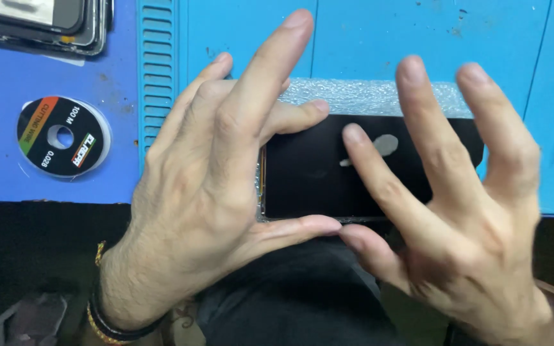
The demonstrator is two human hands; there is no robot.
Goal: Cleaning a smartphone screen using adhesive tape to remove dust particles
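Head view: I see my left hand point(213, 192) and right hand point(456, 211) spread wide, holding nothing, fingertips brushing the black phone point(309, 173) on bubble wrap point(367, 96) at the worktop's point(379, 38) near edge. It looks thin, slick and fragile; I'd grip its long edges.

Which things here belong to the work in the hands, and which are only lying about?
In use:
- black phone, touched by left hand and right hand
- bubble wrap under the phone
- blue work mat

Lying about:
- spool of cutting wire
- stacked phone screens
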